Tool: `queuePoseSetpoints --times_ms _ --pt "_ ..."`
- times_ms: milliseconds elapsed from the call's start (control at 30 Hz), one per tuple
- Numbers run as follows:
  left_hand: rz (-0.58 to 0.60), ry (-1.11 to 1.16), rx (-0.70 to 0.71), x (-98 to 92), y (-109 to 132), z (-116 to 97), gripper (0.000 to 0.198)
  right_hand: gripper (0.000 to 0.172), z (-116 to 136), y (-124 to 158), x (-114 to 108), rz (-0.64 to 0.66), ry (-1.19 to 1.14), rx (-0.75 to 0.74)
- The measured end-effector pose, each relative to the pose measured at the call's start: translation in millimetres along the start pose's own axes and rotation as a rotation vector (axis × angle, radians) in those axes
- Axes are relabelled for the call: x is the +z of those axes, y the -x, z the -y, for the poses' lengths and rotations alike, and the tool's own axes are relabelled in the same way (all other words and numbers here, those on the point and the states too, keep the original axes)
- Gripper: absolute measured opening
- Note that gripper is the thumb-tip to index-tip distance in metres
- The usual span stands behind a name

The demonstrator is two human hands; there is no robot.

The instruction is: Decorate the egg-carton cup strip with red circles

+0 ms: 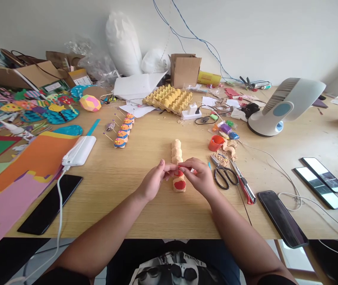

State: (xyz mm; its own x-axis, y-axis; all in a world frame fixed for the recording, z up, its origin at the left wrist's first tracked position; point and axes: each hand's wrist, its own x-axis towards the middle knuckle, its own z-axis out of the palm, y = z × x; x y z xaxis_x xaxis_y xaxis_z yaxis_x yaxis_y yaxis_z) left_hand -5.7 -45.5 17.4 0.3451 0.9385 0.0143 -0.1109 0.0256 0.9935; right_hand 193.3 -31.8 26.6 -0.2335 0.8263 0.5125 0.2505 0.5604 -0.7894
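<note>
Left hand (153, 180) and right hand (201, 177) held together over carton strip (176, 150)
Grip cannot be told; a red patch (180, 185) is seen at six o'clock, scissors (220, 165) at three.

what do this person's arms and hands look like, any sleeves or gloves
The left hand and right hand are ungloved, with no watch or bracelet showing. The forearms are bare up to black sleeves, which the picture's bottom edge cuts off.

Site is presenting as a craft workspace: coloured sheets (56, 154) are overlapping on a table (97, 190), scissors (220, 166) and a cutter (245, 186) are lying by shavings (220, 159), and an egg tray (170, 99) is sitting near a painted model (123, 134).
</note>
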Motion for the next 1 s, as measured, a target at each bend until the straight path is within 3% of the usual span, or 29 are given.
queuePoseSetpoints --times_ms 100,267,500,700,1000 --pt "-0.042 -0.214 0.153 -0.7 1.2 -4.5 0.062 0.022 -0.8 0.5 2.7 -0.04 -0.119 0.164" --pt "-0.258 -0.548 0.505 1.9 0.3 -10.2 0.014 0.038 -0.6 2.1 5.7 0.019 -0.407 0.464" --pt "-0.222 -0.707 0.732 -1.0 -1.2 -8.1 0.014 0.041 4.4 0.6 1.8 0.194 -0.467 0.513" --pt "-0.219 -0.709 0.74 -1.4 -0.5 -8.9 0.014 0.039 2.1 1.5 4.7 0.173 -0.577 0.578" --pt "-0.206 -0.537 0.557 -0.6 1.1 -7.8 0.006 0.04 5.1 2.2 4.0 0.191 -0.532 0.557"
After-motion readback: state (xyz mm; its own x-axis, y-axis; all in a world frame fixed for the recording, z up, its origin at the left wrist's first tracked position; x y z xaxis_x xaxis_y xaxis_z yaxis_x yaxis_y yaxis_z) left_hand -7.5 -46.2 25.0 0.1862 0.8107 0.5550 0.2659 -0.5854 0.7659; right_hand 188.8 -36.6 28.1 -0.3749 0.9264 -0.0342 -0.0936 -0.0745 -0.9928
